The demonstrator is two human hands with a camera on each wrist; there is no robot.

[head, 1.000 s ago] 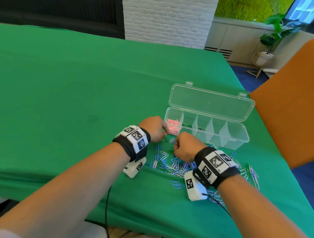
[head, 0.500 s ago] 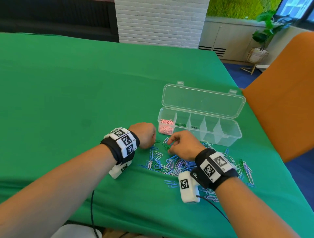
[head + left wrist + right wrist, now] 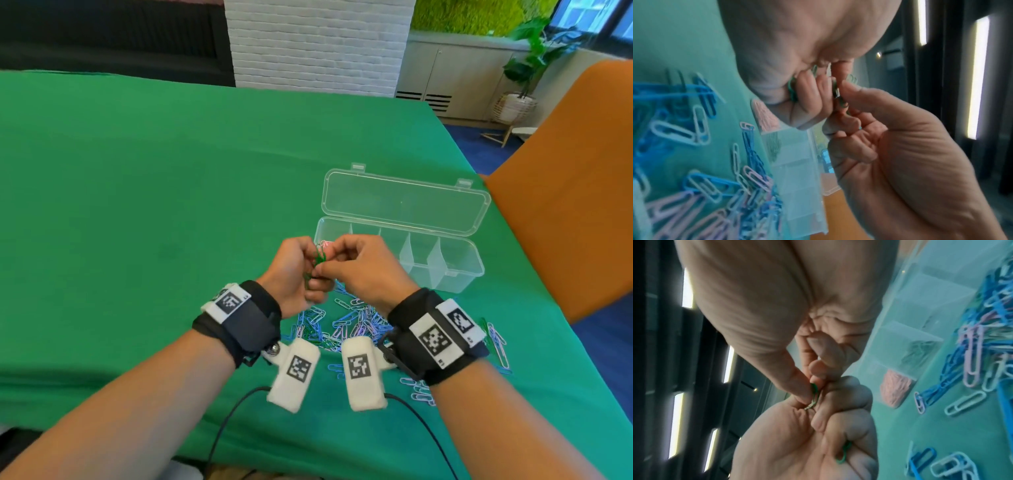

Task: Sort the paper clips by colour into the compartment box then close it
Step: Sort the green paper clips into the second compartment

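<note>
Both hands meet in the air just in front of the clear compartment box [image 3: 455, 274], whose lid [image 3: 404, 202] lies open behind it. My left hand [image 3: 317, 286] has its fingers curled round a small bunch of green paper clips [image 3: 842, 456]. My right hand [image 3: 323, 265] pinches one green clip [image 3: 815, 392] between thumb and forefinger, right against the left fist. The box's left end compartment holds pink clips [image 3: 894, 391]; the compartment beside it holds green clips [image 3: 918, 350]. Below the hands lies a loose pile of blue, lilac and white clips [image 3: 342, 322].
A green cloth [image 3: 171, 205] covers the table, and its front edge runs close under my forearms. An orange chair back [image 3: 565, 188] stands close to the right of the box. Stray clips [image 3: 496, 342] lie by my right wrist.
Both hands have risen off the clip pile and come together in front of the box. The right hand now holds a green clip against the left fist.
</note>
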